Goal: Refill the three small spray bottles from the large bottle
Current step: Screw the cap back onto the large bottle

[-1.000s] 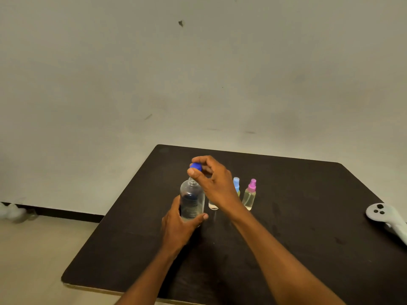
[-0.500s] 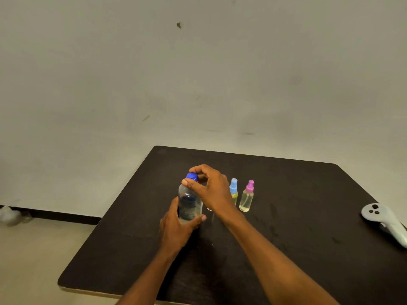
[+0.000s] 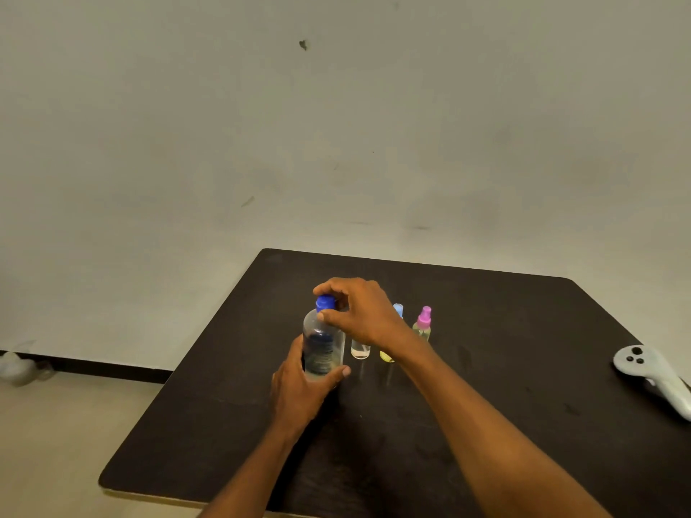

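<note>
The large clear bottle (image 3: pixel 322 349) with a dark label stands upright on the dark table (image 3: pixel 486 330). My left hand (image 3: pixel 299 390) wraps its lower body. My right hand (image 3: pixel 359 312) pinches the blue cap (image 3: pixel 324 303), which sits on the bottle's neck. Just right of it stand three small spray bottles: a clear one (image 3: pixel 360 349) whose top is hidden by my right hand, a yellow one with a light blue top (image 3: pixel 398 310), mostly hidden by my wrist, and one with a pink top (image 3: pixel 422 325).
A white hand controller (image 3: pixel 650 375) lies at the table's right edge. The table's left and front edges drop to a pale floor. A plain wall stands behind the table, with a whitish object (image 3: pixel 18 368) at its base on the far left.
The blue cap, held just above the open neck a second ago, has come down onto the large bottle under my right hand. My left hand has kept its hold.
</note>
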